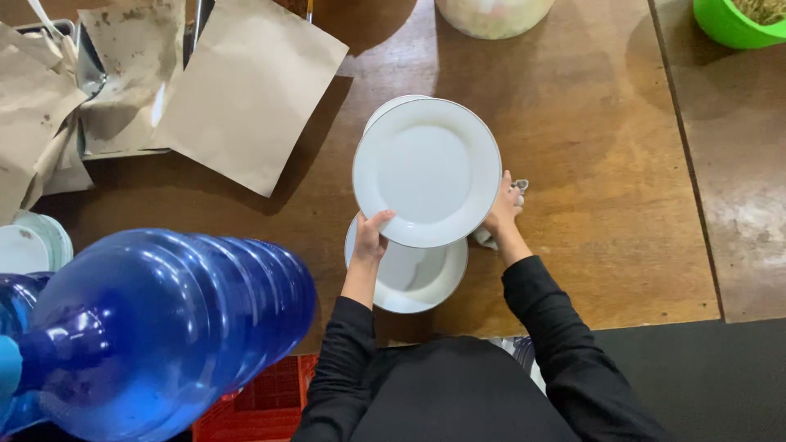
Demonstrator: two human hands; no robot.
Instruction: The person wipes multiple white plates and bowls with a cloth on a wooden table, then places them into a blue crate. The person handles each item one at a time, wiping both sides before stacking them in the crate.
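head view, looking straight down. left hand (370, 237) pinches the lower left rim of a white plate (426, 172), thumb over the top edge, fingers under and out of sight. right hand (503, 209) closed on the opposite rim, with a bit of pale cloth (518, 190) bunched between fingers and plate. plate held up above the bench (589, 147), roughly level, face up.

plate: round, glossy white, thin darker line at the rim, shallow well. likely ceramic or enamelled; rigid, smooth, probably slippery if wet, would chip or break if dropped. moderate weight by the look. rim is the sensible place to grip, two opposite points as now.

directly below, a second white plate (413, 278) lies on the bench; edge of a third (393, 105) shows behind the held one.

bench: worn brown wood, scuffed, matte. upper left, creased brown paper sheets (246, 90), some stained. lower left, large translucent blue water bottle (164, 327), ribbed, close to camera. green bowl (729, 24) top right corner. black sleeves on both arms.
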